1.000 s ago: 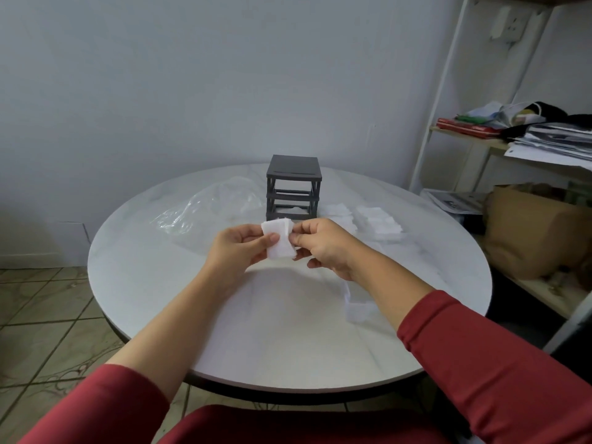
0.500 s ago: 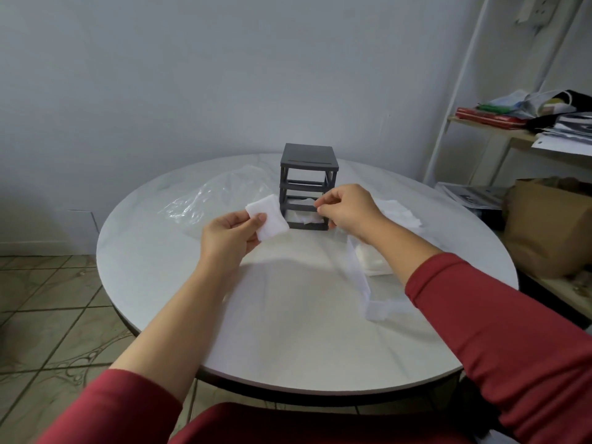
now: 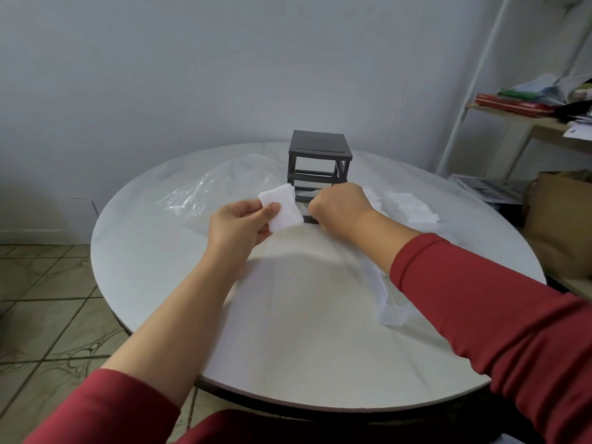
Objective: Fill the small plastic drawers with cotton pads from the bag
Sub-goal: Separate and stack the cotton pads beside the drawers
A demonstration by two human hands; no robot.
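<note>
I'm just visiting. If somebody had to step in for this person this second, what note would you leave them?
Left grip: pinches a small stack of pads beside the dark rack.
Right grip: curled against the rack's lower front; what it holds is hidden.
On the table, loose pads lie right of the rack; the bag lies left of it.
One clear drawer lies out by the right forearm.
Done: pads are out of the bag. Left: load the drawers, seat them in the rack.
</note>
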